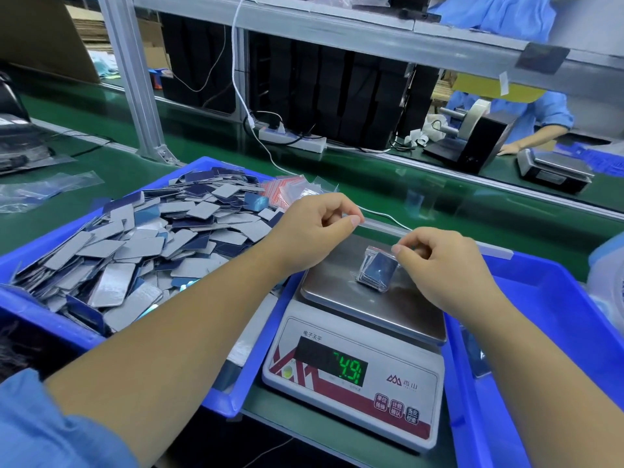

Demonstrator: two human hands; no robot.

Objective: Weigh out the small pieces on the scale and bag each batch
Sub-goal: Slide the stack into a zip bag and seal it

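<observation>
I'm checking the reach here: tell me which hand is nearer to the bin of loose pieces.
Left. The left hand hovers at the blue bin's right edge, beside the pieces. The right hand is over the scale, pinching the small bag.

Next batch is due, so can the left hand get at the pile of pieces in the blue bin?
Probably yes: the left hand hovers beside the open blue bin, nothing covering the pieces.
</observation>
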